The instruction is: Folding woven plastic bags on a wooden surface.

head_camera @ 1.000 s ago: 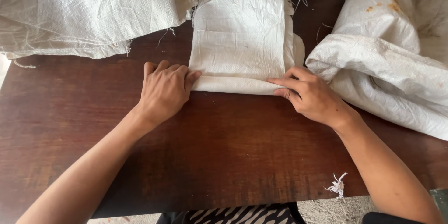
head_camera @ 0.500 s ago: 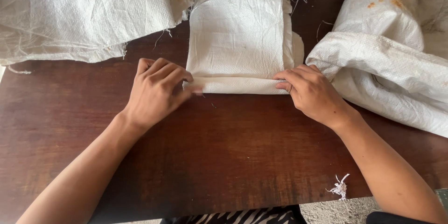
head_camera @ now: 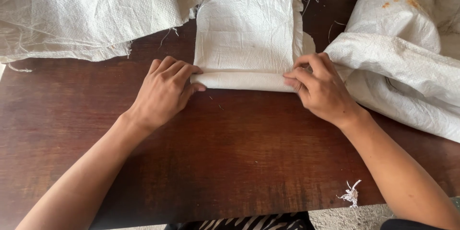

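A folded white woven sack [head_camera: 247,33] lies lengthwise on the dark wooden table [head_camera: 230,148]. Its near end is rolled into a tight tube [head_camera: 242,81]. My left hand [head_camera: 165,91] grips the left end of that roll, fingers curled over it. At the right end, my right hand [head_camera: 318,88] pinches the roll with its fingertips. Both forearms reach in from the near edge.
A stack of flat white woven sacks [head_camera: 81,11] fills the far left. A crumpled, stained white sack [head_camera: 407,52] bulges at the right, close to my right hand. A scrap of white frayed thread [head_camera: 351,194] lies near the table's front edge.
Both hands have rolled the near end of the sack away from me, so the roll sits farther up and is thicker. The hands moved forward with it.
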